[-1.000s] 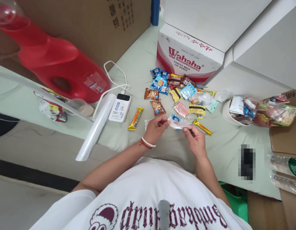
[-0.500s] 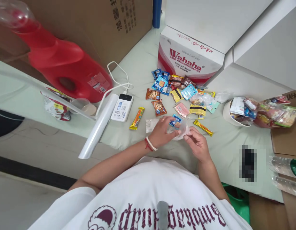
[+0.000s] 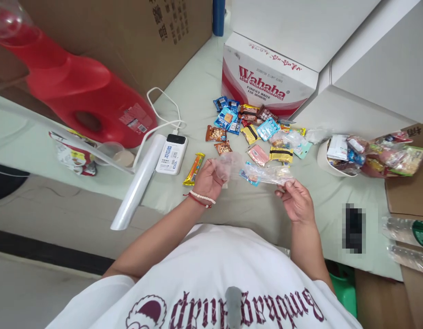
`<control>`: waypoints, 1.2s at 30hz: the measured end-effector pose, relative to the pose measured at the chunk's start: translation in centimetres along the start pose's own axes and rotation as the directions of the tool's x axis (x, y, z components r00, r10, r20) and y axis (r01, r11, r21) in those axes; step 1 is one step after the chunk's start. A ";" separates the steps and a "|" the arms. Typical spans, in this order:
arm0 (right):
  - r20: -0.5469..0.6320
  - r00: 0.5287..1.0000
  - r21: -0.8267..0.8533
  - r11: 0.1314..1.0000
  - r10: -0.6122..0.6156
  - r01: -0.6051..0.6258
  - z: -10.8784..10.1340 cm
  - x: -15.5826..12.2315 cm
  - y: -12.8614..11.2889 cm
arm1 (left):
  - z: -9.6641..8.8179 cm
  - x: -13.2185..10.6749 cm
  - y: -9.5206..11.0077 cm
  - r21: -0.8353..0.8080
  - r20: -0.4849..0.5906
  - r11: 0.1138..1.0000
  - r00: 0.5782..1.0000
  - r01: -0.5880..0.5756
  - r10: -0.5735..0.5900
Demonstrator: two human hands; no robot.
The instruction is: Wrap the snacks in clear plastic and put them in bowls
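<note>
A crumpled clear plastic bag [image 3: 268,174] is stretched out between my two hands, low over the table. My left hand [image 3: 208,181], with a beaded bracelet and a red cord on its wrist, has its fingers closed on the bag's left end. At the other end, my right hand [image 3: 298,199] pinches the plastic between thumb and fingers. Through and below the film a blue snack packet [image 3: 250,173] shows, partly covered. Just beyond lie a pink packet [image 3: 258,155] and a yellow packet [image 3: 281,154]. A yellow snack bar [image 3: 193,169] lies left of my left hand.
Several small snack packets [image 3: 225,119] are heaped before the Wahaba carton [image 3: 268,75]. To the right stands a white tub [image 3: 324,160] of wrapped snacks. On the left are a white power bank [image 3: 172,155] with its cable, a plastic roll [image 3: 136,192] and a red jug [image 3: 105,96].
My hands have moved apart, left hand leftward and right hand rightward. The plastic, bunched between them before, is now drawn out wide. The view has shifted slightly.
</note>
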State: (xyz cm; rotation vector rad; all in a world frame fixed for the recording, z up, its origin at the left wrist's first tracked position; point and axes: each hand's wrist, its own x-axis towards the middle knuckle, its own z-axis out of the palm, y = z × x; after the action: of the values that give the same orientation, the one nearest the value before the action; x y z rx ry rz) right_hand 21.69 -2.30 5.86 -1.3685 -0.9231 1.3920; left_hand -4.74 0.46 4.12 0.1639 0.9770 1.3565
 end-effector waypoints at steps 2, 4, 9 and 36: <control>0.057 0.995 -0.178 0.981 0.085 -0.074 -0.1 -0.3 0.6 | -0.4 0.1 0.4 -0.044 -0.019 0.999 1.000 -0.024 0.023; 0.060 0.997 -0.443 0.896 0.053 -0.021 -0.3 -0.8 0.9 | -0.6 0.1 0.5 -0.038 -0.076 0.996 0.994 -0.083 0.080; 0.089 0.927 -0.568 0.746 -0.365 0.348 2.8 -1.5 -0.1 | 0.8 -0.8 -0.7 0.137 -0.120 0.961 0.959 -0.240 0.257; -0.174 0.981 -0.060 0.993 0.089 -0.101 5.1 0.9 2.2 | -1.2 -2.5 -1.1 0.273 -0.008 0.959 0.997 0.072 -0.073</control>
State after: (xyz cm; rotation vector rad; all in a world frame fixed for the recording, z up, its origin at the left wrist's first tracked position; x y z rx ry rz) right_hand 16.47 -1.50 3.96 -1.5761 -0.8076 1.2995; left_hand -4.45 -2.48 3.95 0.3349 1.1559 1.1503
